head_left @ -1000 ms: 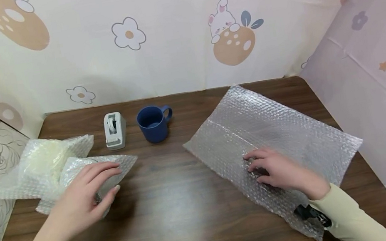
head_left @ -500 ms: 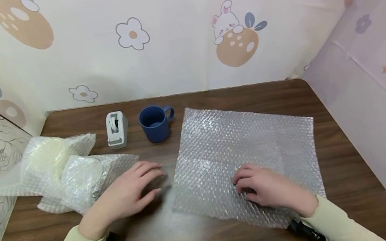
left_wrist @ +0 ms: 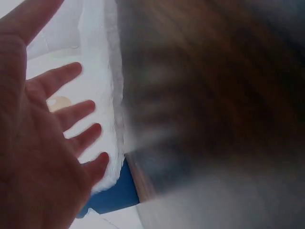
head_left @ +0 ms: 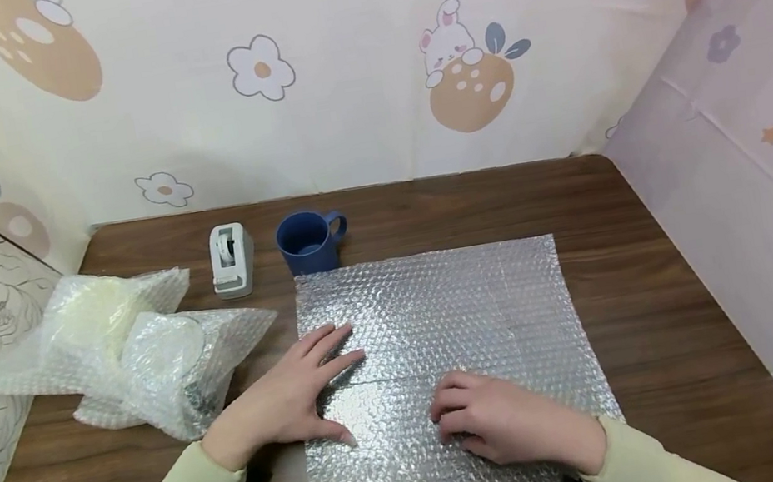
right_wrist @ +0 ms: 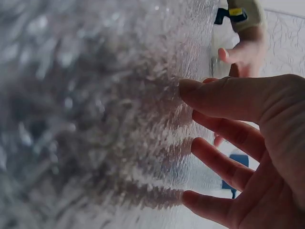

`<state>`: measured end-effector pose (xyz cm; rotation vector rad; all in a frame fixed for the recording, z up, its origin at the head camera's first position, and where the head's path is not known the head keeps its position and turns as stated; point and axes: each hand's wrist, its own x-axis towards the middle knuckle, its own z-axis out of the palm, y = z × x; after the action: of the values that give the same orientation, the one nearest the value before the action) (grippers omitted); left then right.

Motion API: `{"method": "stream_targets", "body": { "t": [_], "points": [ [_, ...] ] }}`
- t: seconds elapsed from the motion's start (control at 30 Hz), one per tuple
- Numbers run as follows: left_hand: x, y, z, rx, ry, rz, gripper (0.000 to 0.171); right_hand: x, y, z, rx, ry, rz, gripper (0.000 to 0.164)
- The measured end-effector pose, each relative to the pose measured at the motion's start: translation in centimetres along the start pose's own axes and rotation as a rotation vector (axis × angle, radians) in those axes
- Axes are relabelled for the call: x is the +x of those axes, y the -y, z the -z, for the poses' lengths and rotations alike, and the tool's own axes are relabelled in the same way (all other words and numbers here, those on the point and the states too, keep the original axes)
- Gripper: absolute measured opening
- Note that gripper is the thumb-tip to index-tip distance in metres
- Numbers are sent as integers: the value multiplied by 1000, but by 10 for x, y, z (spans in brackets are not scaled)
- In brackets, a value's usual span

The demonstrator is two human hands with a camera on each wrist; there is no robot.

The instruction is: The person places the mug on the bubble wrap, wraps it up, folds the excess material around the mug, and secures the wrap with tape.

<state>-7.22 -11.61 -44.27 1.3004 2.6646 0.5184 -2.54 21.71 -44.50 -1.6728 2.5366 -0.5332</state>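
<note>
A square sheet of clear bubble wrap [head_left: 435,309] lies flat on the dark wooden table, its far left corner right at the mug's base. Over its left edge my left hand [head_left: 290,395] spreads its fingers and thumb; the left wrist view shows that hand [left_wrist: 47,138] with straight, parted fingers and nothing in them. My right hand [head_left: 501,417] is near the middle of the sheet's front half. In the right wrist view, its fingertips [right_wrist: 188,198] touch the plastic, thumb and fingers loosely bent and apart.
Behind the sheet stands a blue mug [head_left: 307,245], with a white tape dispenser [head_left: 232,261] to its left. Two bubble-wrapped bundles [head_left: 165,356] lie at the left, close to my left forearm. A patterned cloth wall [head_left: 351,112] borders the table's back.
The bubble wrap has slid left and turned square to the table, my right hand moving left with it. My left hand has moved right from the wrapped bundles onto the sheet's left edge.
</note>
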Motion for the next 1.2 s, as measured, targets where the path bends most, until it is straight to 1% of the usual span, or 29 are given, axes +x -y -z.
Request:
{"method": "stream_targets", "body": {
  "t": [0.13, 0.23, 0.37, 0.47, 0.57, 0.63, 0.7, 0.77, 0.83, 0.87, 0.93, 1.0, 1.1, 1.2],
  "points": [
    [-5, 3, -1, 27, 45, 66, 121, 11, 4, -2, -6, 13, 14, 18],
    [-8, 6, 1, 40, 89, 123, 126, 20, 5, -3, -11, 24, 17, 16],
    [-11, 12, 6, 40, 136, 188, 127, 31, 1, -4, -3, 39, 24, 18],
    [-10, 17, 9, 30, 164, 221, 126, 38, -5, -3, 17, 54, 23, 20],
    [-8, 21, 11, 15, 184, 245, 126, 44, -9, 2, 54, 97, -1, 18],
    [-7, 23, 13, 4, 197, 261, 127, 49, -13, 7, 99, 140, -34, 16],
    [-7, 24, 14, -1, 201, 269, 127, 56, -22, 15, 159, 173, -86, 15],
    [-8, 25, 15, 1, 201, 273, 127, 64, -37, 25, 208, 170, -135, 16],
    [-9, 26, 16, 7, 204, 283, 128, 76, -55, 36, 251, 135, -182, 17],
    [-10, 26, 16, 9, 204, 289, 128, 82, -64, 41, 264, 104, -202, 19],
    [-11, 26, 17, 11, 207, 298, 128, 94, -83, 51, 287, 45, -257, 22],
    [-10, 26, 17, 1, 206, 302, 128, 106, -100, 58, 323, 4, -323, 26],
    [-8, 25, 16, -16, 204, 296, 127, 121, -119, 63, 376, -31, -425, 36],
    [-4, 24, 16, -20, 197, 291, 126, 139, -133, 63, 428, -80, -486, 49]
  ]
}}
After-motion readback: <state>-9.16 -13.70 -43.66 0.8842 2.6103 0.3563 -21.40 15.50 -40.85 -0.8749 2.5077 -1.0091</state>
